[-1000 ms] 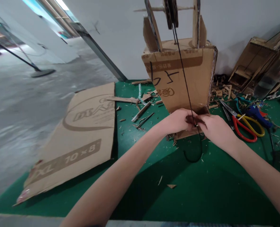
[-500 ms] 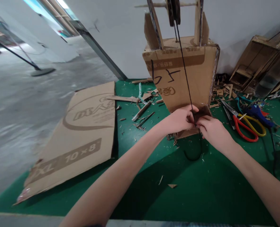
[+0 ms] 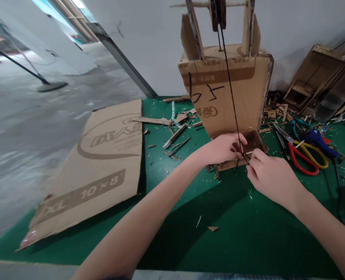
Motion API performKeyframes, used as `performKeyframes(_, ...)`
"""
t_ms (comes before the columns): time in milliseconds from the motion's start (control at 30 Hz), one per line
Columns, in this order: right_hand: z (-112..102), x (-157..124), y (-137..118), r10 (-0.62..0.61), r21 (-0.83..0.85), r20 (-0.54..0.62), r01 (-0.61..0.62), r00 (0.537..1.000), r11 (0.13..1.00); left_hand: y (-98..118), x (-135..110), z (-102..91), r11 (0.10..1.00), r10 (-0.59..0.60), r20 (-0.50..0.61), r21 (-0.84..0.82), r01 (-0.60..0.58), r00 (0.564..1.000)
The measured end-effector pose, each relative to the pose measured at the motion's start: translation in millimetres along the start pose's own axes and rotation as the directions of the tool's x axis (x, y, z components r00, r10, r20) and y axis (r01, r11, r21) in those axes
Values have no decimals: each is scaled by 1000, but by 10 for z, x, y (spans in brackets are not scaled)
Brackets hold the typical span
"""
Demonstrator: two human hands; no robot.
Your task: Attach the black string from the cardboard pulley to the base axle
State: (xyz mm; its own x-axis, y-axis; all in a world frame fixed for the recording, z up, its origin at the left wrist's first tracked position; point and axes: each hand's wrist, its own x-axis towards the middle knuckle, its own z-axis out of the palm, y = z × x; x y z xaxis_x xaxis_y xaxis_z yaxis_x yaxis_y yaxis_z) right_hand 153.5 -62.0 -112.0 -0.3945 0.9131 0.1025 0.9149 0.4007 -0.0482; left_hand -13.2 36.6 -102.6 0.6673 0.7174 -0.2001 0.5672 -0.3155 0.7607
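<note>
A black string [image 3: 229, 79] runs down from a cardboard pulley wheel [image 3: 217, 15] on top of a tall cardboard box model [image 3: 233, 95]. My left hand [image 3: 226, 149] pinches the string at a small knot or crossing near the model's base. Just right of it, my right hand [image 3: 270, 171] is closed on the string's end, which is drawn taut between the two hands. Below them sits a low cardboard tray [image 3: 255, 142] at the foot of the model, partly hidden by my hands.
A large cardboard sheet [image 3: 111, 155] lies on the green table [image 3: 190, 241] at left. Scissors [image 3: 303, 159] with red and yellow handles lie right, beside a blue glue gun [image 3: 318, 140]. Cardboard scraps [image 3: 176, 136] litter the table. Another cardboard model [image 3: 312, 77] stands back right.
My right hand has moved right and slightly down, pulling the string's end away from my left hand. The hanging loop below is gone. My left hand stays nearly in place.
</note>
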Motion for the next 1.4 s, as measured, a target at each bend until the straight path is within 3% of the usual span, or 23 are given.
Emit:
performKeyframes(133, -33, -189, -11, -49, 14, 110, 48, 993, 999, 34, -1, -7, 999, -36, 26, 9, 36, 999)
performKeyframes(233, -58, -306, -94, -151, -45, 19, 151, 988, 987, 49, -2, -17, 998, -31, 33, 47, 29, 999)
performKeyframes(333, -83, -382, -191, -338, -52, -90, 334, 937, 941, 34, 2, -18, 998, -1, 26, 63, -1, 1000)
performKeyframes(400, -66, -401, -230, -399, -23, -86, 398, 913, 917, 24, -1, -15, 998, 12, 19, 68, -13, 1000)
performKeyframes(567, 172, -382, -170, -311, 53, 54, 309, 949, 950, 29, -33, -5, 976, -3, 27, 216, -3, 1000)
performKeyframes(767, 410, -366, -105, -296, 3, 171, 300, 940, 954, 59, -32, -2, 942, 16, 116, 333, -54, 993)
performKeyframes(967, 354, -330, -160, -296, 8, 220, 301, 930, 953, 142, -20, 31, 891, -14, 100, 452, -33, 995)
performKeyframes(1233, 245, -270, -116, -234, 2, 217, 240, 948, 971, 4, 29, 222, 825, 47, -31, 564, -21, 998)
performKeyframes(1400, 221, -242, -51, -218, -55, 229, 236, 949, 970, 4, 20, 269, 780, 33, -38, 626, -1, 999)
